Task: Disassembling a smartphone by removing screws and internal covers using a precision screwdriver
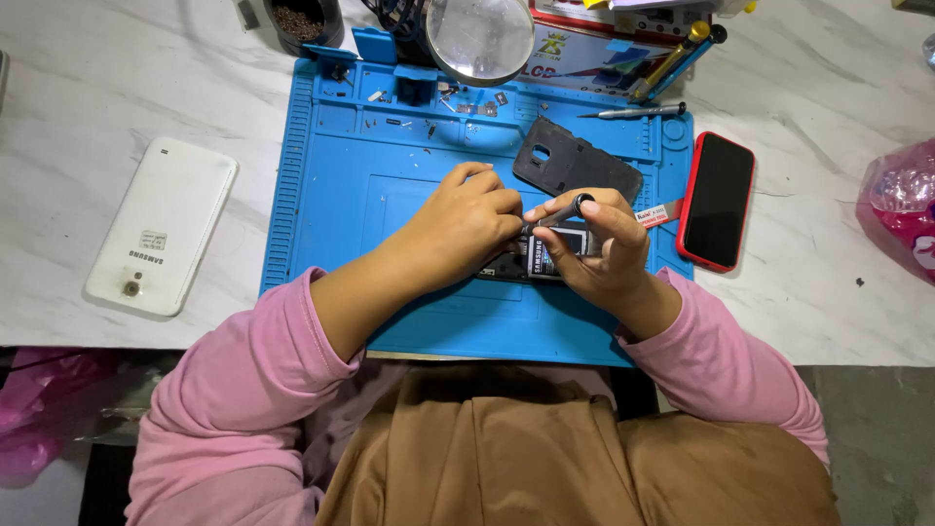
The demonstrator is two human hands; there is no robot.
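While both hands work at mat centre:
White phone [161, 226]: face down, set aside left.
Left hand [467, 222]: clamped on opened phone [539, 259], steadying it.
Right hand [602, 245]: fingers closed around screwdriver [565, 210], tip down.
Back cover [575, 162]: parked behind.
Red phone [717, 200]: right, off mat [341, 195].

We found a dark opened phone [534, 261] lying flat, back up, on the blue mat [331, 195], its rear cover off and a grey battery showing. A slim dark-handled screwdriver [563, 210] stood tilted over its upper edge, tip down at the phone. Both were partly hidden.
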